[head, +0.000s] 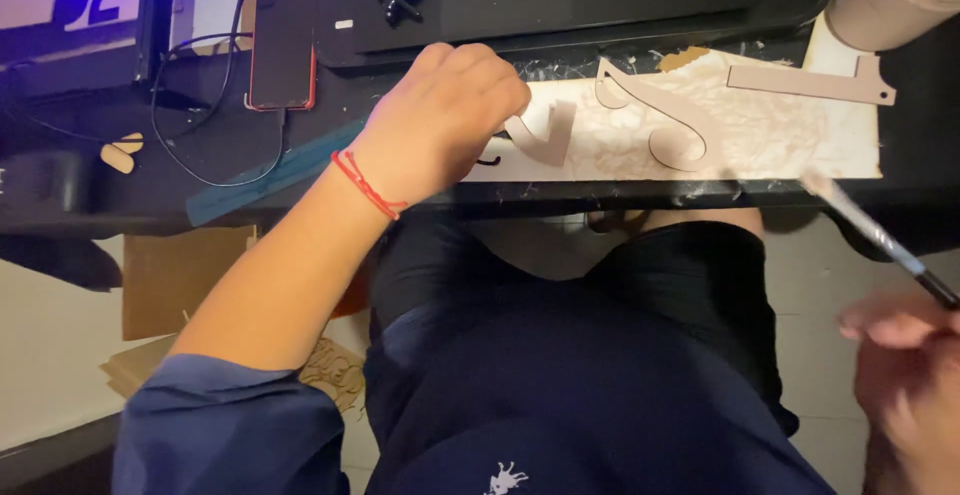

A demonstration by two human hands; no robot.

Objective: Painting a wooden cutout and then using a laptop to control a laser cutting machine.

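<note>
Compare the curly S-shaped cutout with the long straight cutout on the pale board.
The S-shaped cutout curls at both ends; the straight cutout is a bar with a notched right end. The S-shaped cutout lies diagonally mid-board; the straight cutout lies nearly level at the board's upper right. Both are flat, thin, tan pieces, untouched by either hand.

The pale, flat wooden board [760,135] at upper right of the frame looks matt and rough, its face mottled with torn patches of a paper-like layer. The curved, tan cut-out shapes [650,115] lying on it appear smooth and matt, like thin wood or card. The black worktop [200,155] is dull. The red-edged phone [283,35] at upper left has a glossy dark screen. The thin brush [880,240] at right shows a pale, blurred tip and a glossy black handle. The red cord bracelet [368,185] is woven fibre. The blue sleeve [230,425] is soft matt cloth.
</note>
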